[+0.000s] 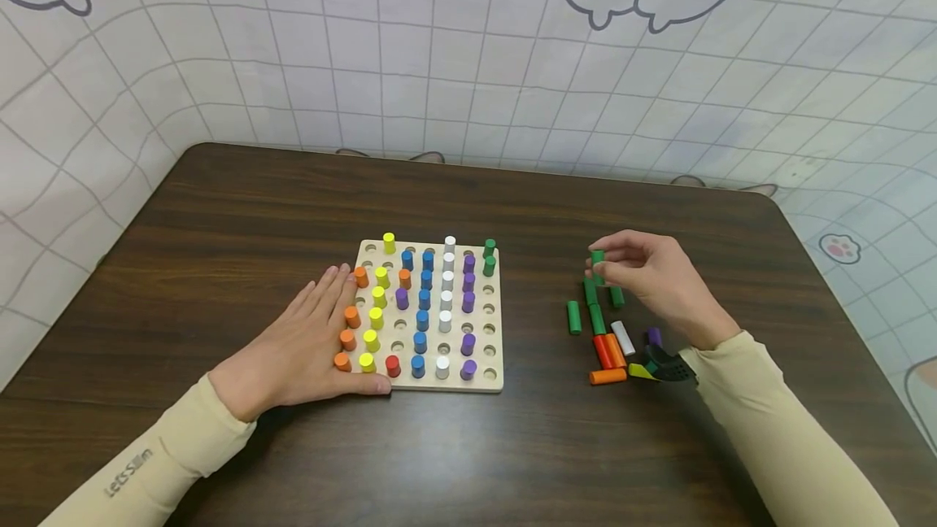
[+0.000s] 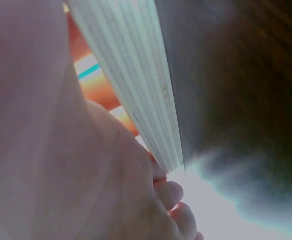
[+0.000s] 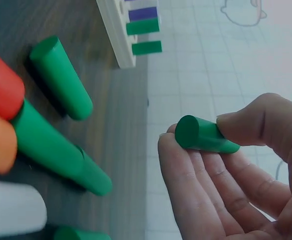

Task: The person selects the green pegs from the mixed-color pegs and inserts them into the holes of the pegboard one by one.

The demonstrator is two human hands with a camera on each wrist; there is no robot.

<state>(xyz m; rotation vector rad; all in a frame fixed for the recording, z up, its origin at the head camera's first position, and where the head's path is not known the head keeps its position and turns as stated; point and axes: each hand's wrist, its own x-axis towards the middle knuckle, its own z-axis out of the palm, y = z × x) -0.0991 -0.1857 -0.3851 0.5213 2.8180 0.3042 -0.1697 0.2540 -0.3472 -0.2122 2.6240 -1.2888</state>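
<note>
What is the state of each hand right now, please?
Left hand: open, fingers straight, touching the board.
Right hand: closed, holding a green peg between thumb and fingers.

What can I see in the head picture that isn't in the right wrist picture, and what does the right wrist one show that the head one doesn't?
Only the head view: the left hand resting along the side of the wooden board, plus yellow pegs and blue pegs standing in it.

Only the right wrist view: a clear look at the palm side of the right hand's fingers, which the head view mostly hides.

Both: the right hand pinching a green peg, part of the board, and loose red and white pegs.
</note>
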